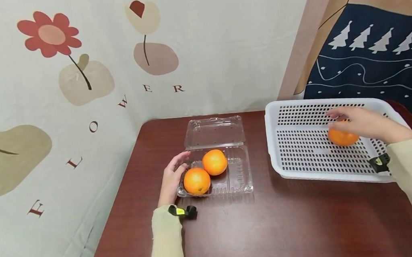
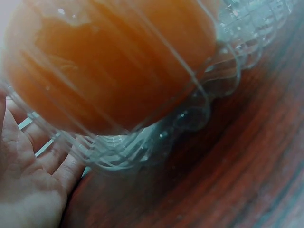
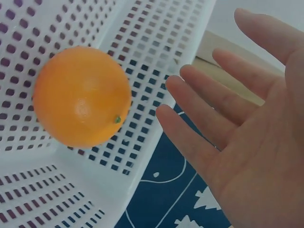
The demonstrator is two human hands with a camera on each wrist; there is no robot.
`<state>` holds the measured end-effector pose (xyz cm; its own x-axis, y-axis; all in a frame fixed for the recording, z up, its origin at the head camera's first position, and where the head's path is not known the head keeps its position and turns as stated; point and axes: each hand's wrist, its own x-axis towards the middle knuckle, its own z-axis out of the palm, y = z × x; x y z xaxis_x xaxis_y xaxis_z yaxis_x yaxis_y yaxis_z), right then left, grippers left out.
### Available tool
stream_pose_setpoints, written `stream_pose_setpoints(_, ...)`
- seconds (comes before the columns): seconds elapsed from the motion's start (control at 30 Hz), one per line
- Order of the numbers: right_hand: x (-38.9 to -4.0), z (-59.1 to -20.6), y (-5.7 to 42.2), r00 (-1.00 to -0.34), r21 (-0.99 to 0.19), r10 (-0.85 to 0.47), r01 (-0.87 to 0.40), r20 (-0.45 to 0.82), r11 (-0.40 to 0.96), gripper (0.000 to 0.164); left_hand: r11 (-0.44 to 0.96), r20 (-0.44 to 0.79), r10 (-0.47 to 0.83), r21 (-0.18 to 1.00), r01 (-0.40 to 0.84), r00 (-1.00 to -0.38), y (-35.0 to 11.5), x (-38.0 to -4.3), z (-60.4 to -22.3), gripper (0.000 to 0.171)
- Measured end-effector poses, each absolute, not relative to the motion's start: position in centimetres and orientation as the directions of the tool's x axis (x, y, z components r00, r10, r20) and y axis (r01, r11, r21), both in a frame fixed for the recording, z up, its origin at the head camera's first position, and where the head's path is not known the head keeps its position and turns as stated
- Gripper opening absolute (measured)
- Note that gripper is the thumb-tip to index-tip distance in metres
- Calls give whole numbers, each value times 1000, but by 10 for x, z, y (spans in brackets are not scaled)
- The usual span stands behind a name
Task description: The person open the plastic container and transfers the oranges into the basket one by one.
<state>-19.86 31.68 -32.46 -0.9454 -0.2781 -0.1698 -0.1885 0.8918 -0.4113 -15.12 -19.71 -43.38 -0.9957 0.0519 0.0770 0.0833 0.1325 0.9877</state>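
My left hand and right hand have loosely extended fingers; a glossy reddish-brown table spans lower centre, flower-printed wall upper left.

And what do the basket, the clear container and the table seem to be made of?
Basket: probably white plastic, satin finish, with evenly moulded holes. Container: likely glossy plastic; an orange shows through it. Table: brown, streaky grain, faintly glossy; wood or laminate.

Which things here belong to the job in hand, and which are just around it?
Job in hand:
three round orange fruits
clear rectangular plastic box
white perforated plastic basket

Just around it:
glossy reddish-brown table
pale flower-printed backdrop
navy tree-printed backdrop
black wrist-worn devices
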Motion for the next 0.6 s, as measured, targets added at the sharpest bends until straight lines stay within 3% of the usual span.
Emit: stream_pose_setpoints(0.6, -183, -305, 292, -967, -383, -254, -226, -24, 896, 56, 110, 64, 46, 991, 69, -997, -196, -153, -433, 35)
